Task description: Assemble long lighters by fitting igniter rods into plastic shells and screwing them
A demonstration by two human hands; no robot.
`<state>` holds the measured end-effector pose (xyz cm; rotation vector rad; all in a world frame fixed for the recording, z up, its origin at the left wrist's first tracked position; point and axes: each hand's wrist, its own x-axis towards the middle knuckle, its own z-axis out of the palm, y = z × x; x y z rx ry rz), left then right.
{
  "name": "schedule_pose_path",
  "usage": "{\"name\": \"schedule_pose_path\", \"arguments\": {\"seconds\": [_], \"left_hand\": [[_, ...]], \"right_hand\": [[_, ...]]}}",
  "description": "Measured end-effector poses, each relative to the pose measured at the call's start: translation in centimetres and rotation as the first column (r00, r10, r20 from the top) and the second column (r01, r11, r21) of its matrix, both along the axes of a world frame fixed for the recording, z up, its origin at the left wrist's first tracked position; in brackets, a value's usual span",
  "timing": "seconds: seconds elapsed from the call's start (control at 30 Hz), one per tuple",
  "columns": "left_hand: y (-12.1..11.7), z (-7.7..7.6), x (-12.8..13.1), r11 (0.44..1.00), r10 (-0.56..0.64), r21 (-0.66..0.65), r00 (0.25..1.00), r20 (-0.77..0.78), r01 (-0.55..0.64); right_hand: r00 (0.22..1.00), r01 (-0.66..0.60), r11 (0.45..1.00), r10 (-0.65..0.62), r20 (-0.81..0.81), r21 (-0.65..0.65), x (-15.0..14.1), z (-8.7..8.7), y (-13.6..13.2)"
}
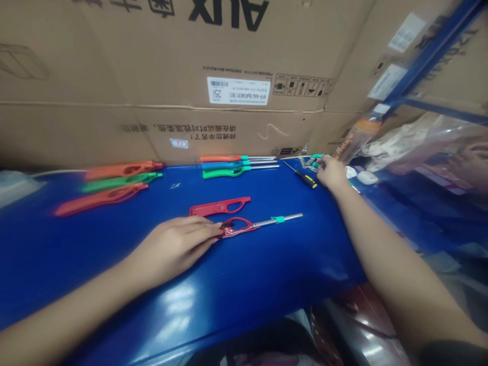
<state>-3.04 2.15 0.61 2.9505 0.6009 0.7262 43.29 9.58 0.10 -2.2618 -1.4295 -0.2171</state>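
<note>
My left hand lies on the blue table, fingers closed over the handle end of a red lighter half with a metal tube. A separate red handle shell lies just behind it. My right hand reaches to the far right corner, fingers curled among small metal and teal parts, beside a black and yellow screwdriver. What those fingers pinch is hidden.
Three assembled lighters, orange, blue and green, lie at the back centre. Orange, green and red handle shells lie at the back left. Large cardboard boxes wall the rear. Plastic bags sit right of the table.
</note>
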Motion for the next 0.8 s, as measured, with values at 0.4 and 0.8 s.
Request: {"name": "schedule_pose_path", "arguments": {"seconds": [0.4,0.8], "left_hand": [[0.1,0.1,0.1,0.999,-0.026,-0.021,0.999,0.019,0.026],[0.0,0.2,0.4,0.993,-0.018,-0.118,0.998,0.054,0.024]], "right_hand": [[0.918,-0.366,0.893,0.393,-0.057,0.263,-5.7,2.5,-1.2],[0.343,-0.939,0.340,0.931,-0.124,-0.040,-15.5,1.5,-5.9]]}}
